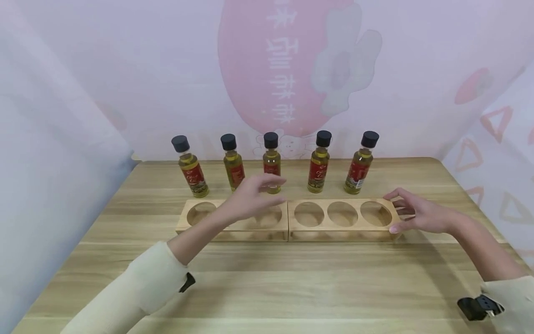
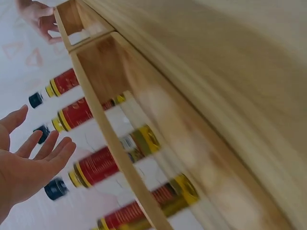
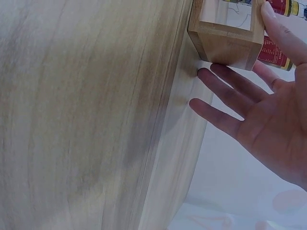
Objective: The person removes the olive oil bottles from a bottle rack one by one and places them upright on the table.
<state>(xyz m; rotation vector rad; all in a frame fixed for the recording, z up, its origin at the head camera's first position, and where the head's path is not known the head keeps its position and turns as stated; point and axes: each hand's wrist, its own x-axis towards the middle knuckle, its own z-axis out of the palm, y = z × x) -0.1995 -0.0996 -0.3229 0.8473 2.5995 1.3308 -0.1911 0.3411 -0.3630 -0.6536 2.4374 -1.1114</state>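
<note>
Two pale wooden racks, each with round holes, stand end to end: the left rack [image 1: 275,230] and the right rack [image 1: 343,235]. My right hand [image 1: 429,215] holds the right rack's outer end, thumb at the front corner and index finger at the back corner. Its other fingers spread beside the end wall in the right wrist view. My left hand [image 1: 255,197] hovers above the left rack with relaxed fingers and nothing in them, hiding part of it. Closest behind that hand is an olive oil bottle [image 1: 272,160] with a black cap, partly covered.
More olive oil bottles stand in a row behind the racks: a far-left bottle [image 1: 193,174], a second bottle [image 1: 232,162], another bottle [image 1: 319,169] and a far-right bottle [image 1: 359,169]. Beneath everything is a wood-grain table [image 1: 300,283], with a printed curtain [image 1: 167,69] at its back.
</note>
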